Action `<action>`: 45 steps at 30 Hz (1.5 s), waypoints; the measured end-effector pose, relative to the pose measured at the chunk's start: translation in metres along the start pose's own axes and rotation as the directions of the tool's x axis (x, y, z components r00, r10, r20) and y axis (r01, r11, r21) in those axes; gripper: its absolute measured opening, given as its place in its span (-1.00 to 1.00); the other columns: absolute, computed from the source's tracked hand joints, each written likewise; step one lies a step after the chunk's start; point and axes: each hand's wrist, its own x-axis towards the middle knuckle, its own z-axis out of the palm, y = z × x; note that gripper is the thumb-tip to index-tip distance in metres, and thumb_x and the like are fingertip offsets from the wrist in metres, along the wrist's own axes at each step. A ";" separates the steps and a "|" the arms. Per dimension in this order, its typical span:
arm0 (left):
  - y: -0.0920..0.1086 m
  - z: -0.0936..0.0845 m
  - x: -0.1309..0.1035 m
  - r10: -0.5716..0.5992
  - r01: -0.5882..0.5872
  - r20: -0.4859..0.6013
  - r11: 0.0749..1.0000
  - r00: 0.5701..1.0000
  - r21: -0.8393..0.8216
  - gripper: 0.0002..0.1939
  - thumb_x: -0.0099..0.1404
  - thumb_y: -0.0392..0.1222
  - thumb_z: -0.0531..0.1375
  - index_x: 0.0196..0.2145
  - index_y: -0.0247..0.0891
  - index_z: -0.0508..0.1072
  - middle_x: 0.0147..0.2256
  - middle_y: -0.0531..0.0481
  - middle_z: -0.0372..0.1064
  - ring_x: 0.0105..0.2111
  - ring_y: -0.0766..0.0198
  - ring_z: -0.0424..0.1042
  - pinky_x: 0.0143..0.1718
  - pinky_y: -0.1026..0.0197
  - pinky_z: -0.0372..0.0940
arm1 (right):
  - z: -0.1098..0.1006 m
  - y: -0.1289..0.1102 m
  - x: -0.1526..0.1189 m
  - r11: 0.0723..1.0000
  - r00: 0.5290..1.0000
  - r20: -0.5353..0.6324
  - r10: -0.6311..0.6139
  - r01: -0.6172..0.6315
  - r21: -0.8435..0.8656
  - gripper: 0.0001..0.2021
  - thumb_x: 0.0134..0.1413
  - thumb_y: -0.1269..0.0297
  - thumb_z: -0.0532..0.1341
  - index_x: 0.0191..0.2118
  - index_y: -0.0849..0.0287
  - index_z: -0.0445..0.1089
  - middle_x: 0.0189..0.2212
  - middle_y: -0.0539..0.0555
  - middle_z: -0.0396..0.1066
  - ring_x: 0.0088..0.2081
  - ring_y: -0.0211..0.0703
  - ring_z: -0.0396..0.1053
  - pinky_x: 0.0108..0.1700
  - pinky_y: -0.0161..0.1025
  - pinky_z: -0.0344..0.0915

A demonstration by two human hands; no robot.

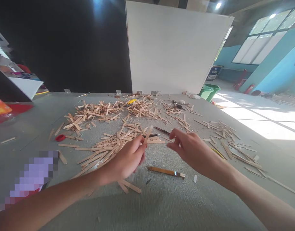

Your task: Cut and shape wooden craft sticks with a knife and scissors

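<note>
My left hand [130, 155] pinches a pale wooden craft stick [148, 133] between thumb and fingers, its far end pointing up and away. A pile of craft sticks [111, 146] lies under and beyond that hand. To the right, my right hand [184, 142] hovers with bent fingers, thumb and forefinger apart. A thin dark rod [161, 130] reaches to its fingertips; whether they touch it I cannot tell. Just behind the held stick lies a black slim tool [152, 135]. Between my forearms rests a flat yellow-brown tool [165, 171] with a metal end.
Loose sticks [224, 131] are scattered at right, with bigger heaps [96, 110] at the back. A red cap [60, 138] lies left, near a blurred purple item [31, 176]. A black and white panel [176, 48] stands behind the grey table [161, 205]. A green bin [210, 91] is beyond.
</note>
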 end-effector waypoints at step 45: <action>-0.050 -0.002 0.044 0.425 -0.507 0.275 0.725 0.862 0.467 -0.56 0.22 0.11 0.45 0.04 0.04 0.60 -0.02 -0.06 0.39 0.05 -0.04 0.34 0.12 -0.05 0.12 | 0.032 0.032 -0.007 0.761 0.970 0.241 -0.007 -0.151 0.631 -0.64 0.39 0.05 0.16 -0.34 0.20 0.48 -0.51 0.06 0.49 -0.55 -0.24 0.44 -0.52 -0.32 0.36</action>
